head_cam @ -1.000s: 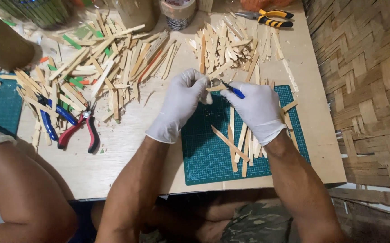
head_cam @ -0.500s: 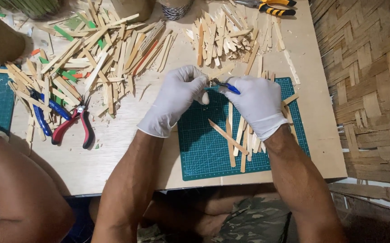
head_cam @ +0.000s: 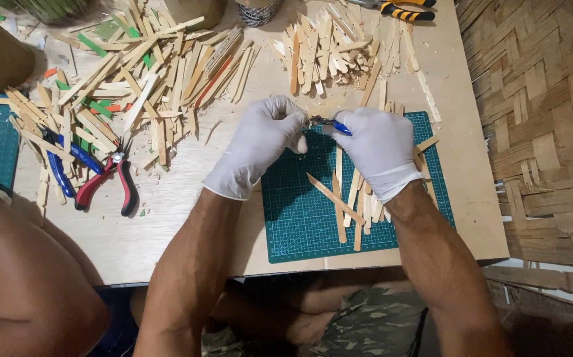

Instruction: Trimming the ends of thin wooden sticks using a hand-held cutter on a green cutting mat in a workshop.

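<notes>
two white-gloved hands meeting above the far edge of a green cutting mat (head_cam: 313, 225) near the desk's right edge. right hand (head_cam: 380, 151) clenched around small blue-handled cutters (head_cam: 329, 124). left hand (head_cam: 260, 144) with fingers (head_cam: 288, 114) pinched at the cutter tip; cannot tell what is pinched. loose wooden sticks (head_cam: 352, 198) lying on mat just beside right wrist. red-handled pliers (head_cam: 108, 182) toward desk's left edge.

Bare green cutting mat (head_cam: 300, 218) lies open below the left hand (head_cam: 260, 142); cut sticks (head_cam: 356, 201) crowd under the right hand (head_cam: 379, 149), red-handled pliers (head_cam: 105, 182) and stick piles (head_cam: 134, 73) block the left.
</notes>
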